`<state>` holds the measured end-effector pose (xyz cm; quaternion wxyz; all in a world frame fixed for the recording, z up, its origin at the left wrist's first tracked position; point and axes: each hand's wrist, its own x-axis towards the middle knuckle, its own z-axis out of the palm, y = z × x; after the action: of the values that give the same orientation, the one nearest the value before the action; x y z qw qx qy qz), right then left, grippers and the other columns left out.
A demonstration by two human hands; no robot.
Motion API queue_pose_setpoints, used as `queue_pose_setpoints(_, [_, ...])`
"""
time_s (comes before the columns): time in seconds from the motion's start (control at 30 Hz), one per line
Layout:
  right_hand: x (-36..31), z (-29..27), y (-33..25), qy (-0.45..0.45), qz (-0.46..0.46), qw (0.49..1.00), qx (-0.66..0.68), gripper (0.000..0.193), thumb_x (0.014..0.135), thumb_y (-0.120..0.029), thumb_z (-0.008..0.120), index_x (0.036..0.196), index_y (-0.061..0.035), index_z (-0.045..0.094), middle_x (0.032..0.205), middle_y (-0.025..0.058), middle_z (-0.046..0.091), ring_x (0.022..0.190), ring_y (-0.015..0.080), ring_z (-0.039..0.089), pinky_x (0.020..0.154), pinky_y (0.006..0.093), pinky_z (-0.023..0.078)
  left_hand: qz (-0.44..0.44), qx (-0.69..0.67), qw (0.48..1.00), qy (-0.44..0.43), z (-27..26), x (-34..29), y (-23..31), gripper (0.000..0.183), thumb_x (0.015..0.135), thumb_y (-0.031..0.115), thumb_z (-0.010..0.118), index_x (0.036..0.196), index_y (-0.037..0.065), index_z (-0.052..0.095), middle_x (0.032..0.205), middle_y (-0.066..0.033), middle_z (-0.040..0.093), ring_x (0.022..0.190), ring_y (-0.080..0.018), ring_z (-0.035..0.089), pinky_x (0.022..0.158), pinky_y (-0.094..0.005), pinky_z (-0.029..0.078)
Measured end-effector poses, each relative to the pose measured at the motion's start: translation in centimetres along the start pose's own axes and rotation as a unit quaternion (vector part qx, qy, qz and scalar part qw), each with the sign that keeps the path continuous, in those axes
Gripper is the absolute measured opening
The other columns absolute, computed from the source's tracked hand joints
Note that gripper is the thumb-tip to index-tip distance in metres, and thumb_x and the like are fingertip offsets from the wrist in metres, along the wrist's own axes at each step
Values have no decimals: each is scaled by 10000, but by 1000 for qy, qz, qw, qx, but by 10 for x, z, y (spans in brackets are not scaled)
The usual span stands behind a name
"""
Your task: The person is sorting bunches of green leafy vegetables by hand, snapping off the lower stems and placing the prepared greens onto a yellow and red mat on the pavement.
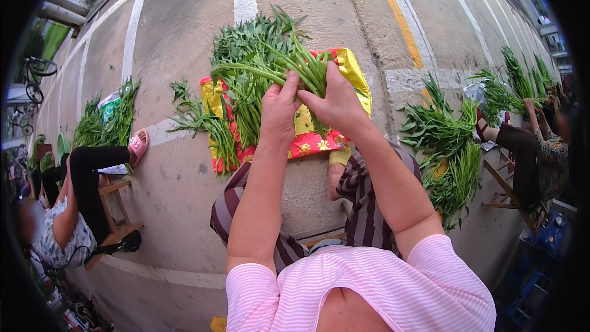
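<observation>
A bundle of green leafy stems (310,67), looking like water spinach, is held in front of me. My right hand (338,103) wraps round the bundle, thumb across the stems. Close against it, my left hand (279,114) is closed, its thumb and fingers at the stems that stick out to the left. Below lies a red and gold plastic sheet or bag (301,147) on the pavement. More of the same greens (249,43) are heaped on it, leaves at the far side, and a smaller bunch (218,135) lies at its left edge.
To the left, a person (61,227) sits on a wooden stool (117,215) by another pile of greens (107,117). At right, a large heap of greens (452,160) lies on the ground near another seated person (547,147). White and yellow lines cross the pavement (184,18).
</observation>
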<state>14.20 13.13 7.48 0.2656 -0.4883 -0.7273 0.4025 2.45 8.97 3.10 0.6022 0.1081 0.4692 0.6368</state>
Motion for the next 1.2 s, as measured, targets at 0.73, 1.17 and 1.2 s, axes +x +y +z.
queue_pose_setpoints(0.73, [18,-32,9,-63,241,866,434,180,873,-89,649,1026,-4,604,867,67,668,746,118,662,547,205,530,12,-37,999,13,6,-7,11,242,835,151,742,1035,43,660,777,46,612,514,-11,442,437,-168,342])
queue_pose_setpoints(1.17, [13,-28,-3,-57,184,914,356,230,860,-116,672,1042,-1,592,912,68,669,735,128,669,517,205,495,19,1,1000,17,2,-9,10,113,833,103,715,926,58,669,722,21,630,482,-9,447,408,-157,300])
queue_pose_setpoints(1.2, [13,-28,-2,-65,180,922,337,230,860,-115,671,1043,-1,590,915,68,668,728,128,667,513,205,491,24,1,999,21,3,-10,11,108,832,96,711,924,57,668,724,21,630,481,-10,448,407,-159,299])
